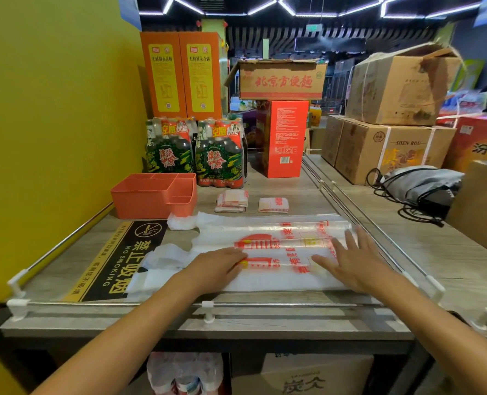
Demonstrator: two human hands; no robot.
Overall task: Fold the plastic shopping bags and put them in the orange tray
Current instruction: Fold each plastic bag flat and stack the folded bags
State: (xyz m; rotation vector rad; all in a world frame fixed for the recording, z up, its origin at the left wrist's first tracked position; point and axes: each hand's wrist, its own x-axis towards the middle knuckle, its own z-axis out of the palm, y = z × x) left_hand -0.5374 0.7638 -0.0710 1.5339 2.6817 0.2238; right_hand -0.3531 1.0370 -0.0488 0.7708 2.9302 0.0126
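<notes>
Plastic bag [268, 252] lies flat on the desk [307, 195], long axis left to right, handles toward your left. Your left hand [216, 267] and right hand [353, 262] press on it with straight fingers, gripping nothing. Beyond sit two folded bags [232, 200] and, left, the orange tray [153, 195].

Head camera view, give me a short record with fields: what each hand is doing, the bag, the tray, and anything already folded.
left hand: left hand flat, pressing on the plastic bag
right hand: right hand flat on the bag, fingers spread
bag: lying flat across the shelf, red print up, handles toward the left
tray: orange tray behind the bag to the left, no bags visible inside
folded: two folded bag bundles on the shelf beside the tray
</notes>
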